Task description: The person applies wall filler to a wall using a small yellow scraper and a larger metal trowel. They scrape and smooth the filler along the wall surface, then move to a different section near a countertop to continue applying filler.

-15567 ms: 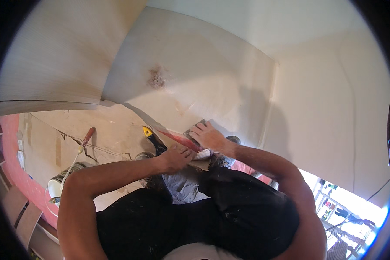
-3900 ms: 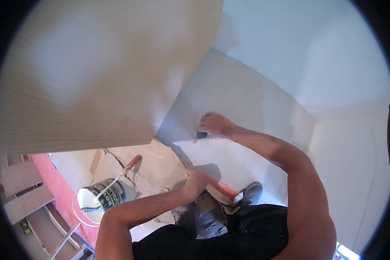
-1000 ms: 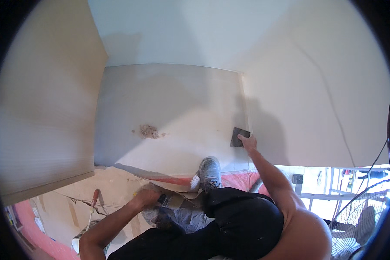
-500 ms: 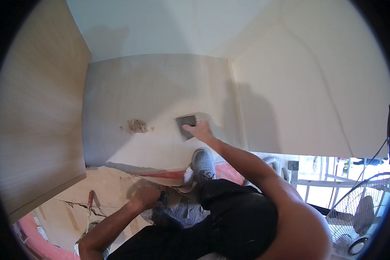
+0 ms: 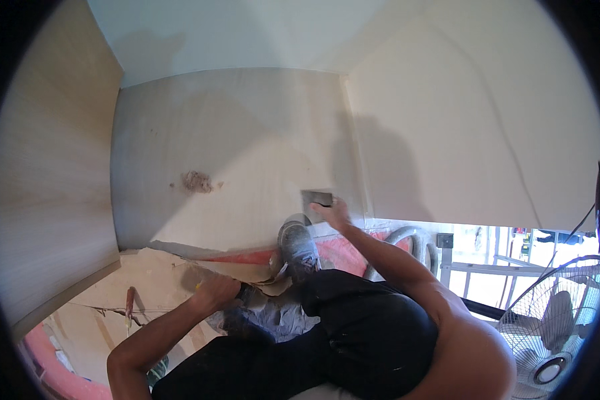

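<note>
One right hand (image 5: pixel 332 213) presses a grey sanding block (image 5: pixel 317 198) against the wall (image 5: pixel 247 147)

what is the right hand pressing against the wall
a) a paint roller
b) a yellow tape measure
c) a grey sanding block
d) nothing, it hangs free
c: the right hand presses a flat grey sanding block flat on the pale wall.

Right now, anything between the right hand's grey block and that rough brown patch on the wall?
Nothing visible. The right hand presses the grey block flat on the wall; the brown patch lies to its left, with only bare wall surface between. The left hand is lower, by the shoe.
</note>
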`<control>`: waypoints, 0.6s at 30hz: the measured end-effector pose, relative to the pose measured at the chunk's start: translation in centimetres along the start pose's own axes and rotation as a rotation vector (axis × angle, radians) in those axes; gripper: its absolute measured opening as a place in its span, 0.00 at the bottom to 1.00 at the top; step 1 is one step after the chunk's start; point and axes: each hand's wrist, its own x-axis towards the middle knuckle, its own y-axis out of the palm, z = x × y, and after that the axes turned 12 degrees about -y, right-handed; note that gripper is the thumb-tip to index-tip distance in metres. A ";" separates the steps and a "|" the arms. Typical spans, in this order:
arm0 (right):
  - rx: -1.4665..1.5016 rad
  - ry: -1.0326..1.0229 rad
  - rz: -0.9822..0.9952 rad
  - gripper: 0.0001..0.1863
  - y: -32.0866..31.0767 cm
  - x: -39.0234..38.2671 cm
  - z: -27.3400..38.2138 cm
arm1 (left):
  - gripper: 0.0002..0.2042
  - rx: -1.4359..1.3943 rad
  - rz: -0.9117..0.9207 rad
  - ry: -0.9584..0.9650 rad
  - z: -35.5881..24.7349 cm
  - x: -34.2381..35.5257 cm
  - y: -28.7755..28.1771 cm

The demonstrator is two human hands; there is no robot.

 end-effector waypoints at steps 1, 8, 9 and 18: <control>0.124 -0.049 -0.022 0.29 1.9 0.4 1.1 | 0.22 0.012 0.054 -0.024 -0.4 0.1 -0.6; -0.166 -0.157 0.126 0.28 9.1 4.7 11.3 | 0.23 -0.001 0.157 -0.164 -0.6 -1.0 -0.9; -0.106 -0.149 0.124 0.28 9.1 4.7 11.1 | 0.24 -0.012 0.127 -0.162 -0.1 -1.7 -0.2; -0.023 -0.172 0.148 0.26 2.8 2.2 4.7 | 0.28 0.041 0.087 -0.298 0.3 -3.2 -3.3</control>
